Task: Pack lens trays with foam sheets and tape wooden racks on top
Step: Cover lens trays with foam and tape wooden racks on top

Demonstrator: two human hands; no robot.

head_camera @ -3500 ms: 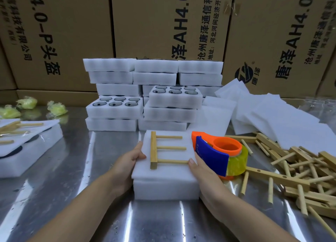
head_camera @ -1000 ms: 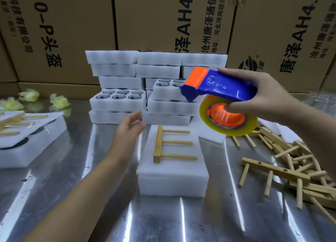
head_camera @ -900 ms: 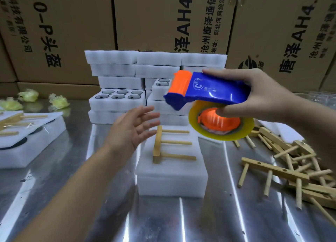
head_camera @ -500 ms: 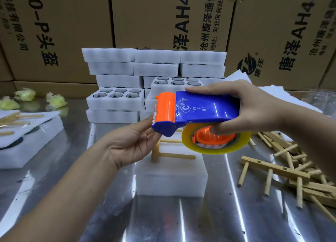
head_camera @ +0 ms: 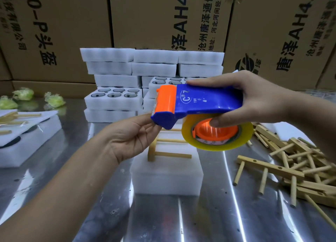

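back: brown cardboard cartons (head_camera: pixel 145 14) stacked side by side like a wall, black Chinese print and "AH4.0" on their faces | bench (head_camera: pixel 209 220): polished metal, speckled, long white streaks of reflected light | far left: crumpled yellow-green wads (head_camera: pixel 23 93) on bench

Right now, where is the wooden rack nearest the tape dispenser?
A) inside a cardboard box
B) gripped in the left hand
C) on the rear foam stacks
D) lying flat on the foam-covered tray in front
D: the wooden rack lies flat on the foam-covered tray, below the tape dispenser that the right hand holds.
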